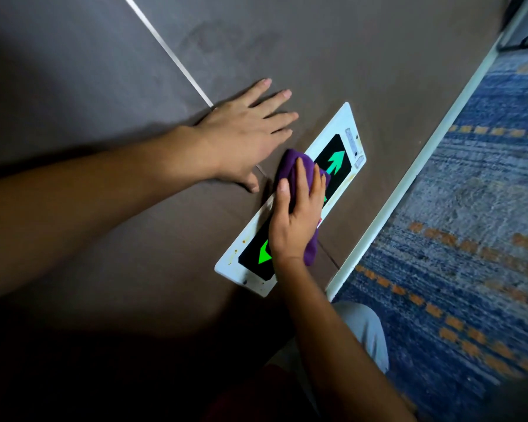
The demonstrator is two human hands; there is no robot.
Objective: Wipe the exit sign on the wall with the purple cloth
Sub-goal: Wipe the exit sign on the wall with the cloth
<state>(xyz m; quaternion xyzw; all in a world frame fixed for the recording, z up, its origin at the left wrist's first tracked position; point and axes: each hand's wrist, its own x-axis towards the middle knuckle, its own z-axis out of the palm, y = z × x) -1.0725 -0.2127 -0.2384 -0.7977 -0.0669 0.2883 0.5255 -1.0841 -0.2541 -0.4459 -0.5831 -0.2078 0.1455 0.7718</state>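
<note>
The exit sign [337, 156] is a long white-framed panel with a black face and green arrows at both ends, set low on the brown wall. My right hand [296, 217] presses the bunched purple cloth [293, 166] flat against the middle of the sign, hiding its centre. The cloth pokes out above my fingertips and below my palm. My left hand [244, 132] lies flat on the wall just left of the sign, fingers spread, holding nothing.
A white skirting strip [409, 181] runs along the wall's base to the right of the sign. Beyond it lies a blue carpet [470, 223] with orange marks. A thin metal seam [171, 56] crosses the brown wall [104, 239]. My knee in grey fabric [366, 330] is below.
</note>
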